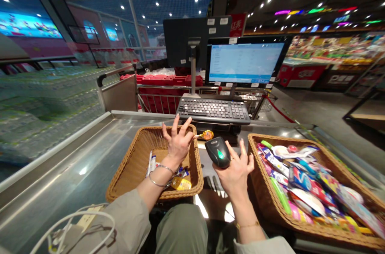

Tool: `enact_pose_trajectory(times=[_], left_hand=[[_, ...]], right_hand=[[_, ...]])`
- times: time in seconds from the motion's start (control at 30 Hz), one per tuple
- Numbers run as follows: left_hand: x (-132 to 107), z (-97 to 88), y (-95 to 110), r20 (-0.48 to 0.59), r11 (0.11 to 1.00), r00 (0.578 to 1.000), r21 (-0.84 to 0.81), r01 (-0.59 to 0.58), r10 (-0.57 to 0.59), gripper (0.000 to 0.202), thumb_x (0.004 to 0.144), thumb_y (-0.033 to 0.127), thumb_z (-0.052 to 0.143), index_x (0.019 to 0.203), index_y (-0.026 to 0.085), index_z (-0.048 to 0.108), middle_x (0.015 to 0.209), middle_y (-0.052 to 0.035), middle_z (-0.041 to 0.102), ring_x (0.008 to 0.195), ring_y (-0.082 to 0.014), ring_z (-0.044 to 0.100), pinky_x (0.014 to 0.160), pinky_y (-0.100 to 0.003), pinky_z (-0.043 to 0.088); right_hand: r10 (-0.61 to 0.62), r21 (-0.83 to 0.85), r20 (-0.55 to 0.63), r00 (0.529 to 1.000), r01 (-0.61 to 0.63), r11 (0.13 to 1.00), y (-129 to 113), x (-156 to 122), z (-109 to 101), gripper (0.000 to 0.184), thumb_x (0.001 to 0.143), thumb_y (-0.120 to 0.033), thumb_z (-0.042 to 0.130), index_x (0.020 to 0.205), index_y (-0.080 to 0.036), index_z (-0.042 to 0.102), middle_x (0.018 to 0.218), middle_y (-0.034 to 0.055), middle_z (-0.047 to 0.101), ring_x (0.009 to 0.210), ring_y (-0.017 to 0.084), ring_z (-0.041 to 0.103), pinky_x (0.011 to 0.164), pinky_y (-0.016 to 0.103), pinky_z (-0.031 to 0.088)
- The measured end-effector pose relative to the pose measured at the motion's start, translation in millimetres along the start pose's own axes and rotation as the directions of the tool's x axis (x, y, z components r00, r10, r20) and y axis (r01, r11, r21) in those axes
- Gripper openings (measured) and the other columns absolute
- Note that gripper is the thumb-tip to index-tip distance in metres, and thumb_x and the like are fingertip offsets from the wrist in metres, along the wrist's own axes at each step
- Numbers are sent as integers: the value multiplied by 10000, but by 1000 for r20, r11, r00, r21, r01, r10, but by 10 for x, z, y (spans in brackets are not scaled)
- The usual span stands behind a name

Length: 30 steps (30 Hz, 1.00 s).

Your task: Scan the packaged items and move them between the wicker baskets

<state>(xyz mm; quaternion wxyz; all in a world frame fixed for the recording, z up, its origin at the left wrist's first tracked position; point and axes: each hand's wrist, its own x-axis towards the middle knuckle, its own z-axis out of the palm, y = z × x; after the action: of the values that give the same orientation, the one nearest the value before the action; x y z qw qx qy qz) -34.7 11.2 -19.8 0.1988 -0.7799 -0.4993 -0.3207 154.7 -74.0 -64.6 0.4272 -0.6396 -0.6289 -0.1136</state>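
Observation:
Between the thumb and a finger of my left hand (178, 142) is the stick of a lollipop in a gold wrapper (207, 135); the other fingers are spread. My right hand (236, 170) grips a black barcode scanner (218, 152) with a green light on top, close to the lollipop. Beneath my left hand stands a wicker basket (123, 174) with a few small packets and a yellow packet (181, 183) inside. On the right, a fuller wicker basket (252, 158) holds many colourful packaged items, among them a blue Pepsi-marked pack (300, 178).
A black keyboard (213, 110) lies behind the baskets, before a lit monitor (245, 63). White cables (87, 212) coil on the metal counter (90, 154) at left. A shopping cart (158, 101) stands behind the counter.

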Motion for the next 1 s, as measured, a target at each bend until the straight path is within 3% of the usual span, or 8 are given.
enact_pose_trajectory(times=[0.47, 0.63, 1.0], left_hand=[[16, -37, 12, -81, 998, 995, 47, -47, 51, 178, 935, 329, 581, 820, 275, 706, 1476, 23, 528, 1492, -366, 222, 1148, -706, -70], [57, -51, 35, -209, 995, 973, 21, -99, 101, 201, 921, 350, 609, 761, 253, 681, 1427, 18, 583, 1488, -347, 245, 1160, -680, -83], [179, -119, 306, -317, 987, 936, 18, -157, 154, 197, 898, 299, 649, 710, 243, 640, 1400, 39, 605, 1511, -287, 198, 1186, -630, -78]], right_hand=[[12, -64, 7, 1000, -12, 998, -9, -1, -57, 293, 738, -379, 654, 978, -224, 718, 1447, 95, 540, 1476, 402, 204, 1090, 664, 167], [58, -84, -19, 998, -60, 995, -90, 34, -166, 289, 749, -346, 624, 983, -209, 724, 1444, 93, 543, 1479, 388, 206, 1108, 646, 168], [98, -177, -125, 987, -120, 977, -53, 18, -442, 309, 798, -391, 578, 968, -179, 723, 1434, 111, 549, 1471, 417, 203, 1090, 658, 186]])
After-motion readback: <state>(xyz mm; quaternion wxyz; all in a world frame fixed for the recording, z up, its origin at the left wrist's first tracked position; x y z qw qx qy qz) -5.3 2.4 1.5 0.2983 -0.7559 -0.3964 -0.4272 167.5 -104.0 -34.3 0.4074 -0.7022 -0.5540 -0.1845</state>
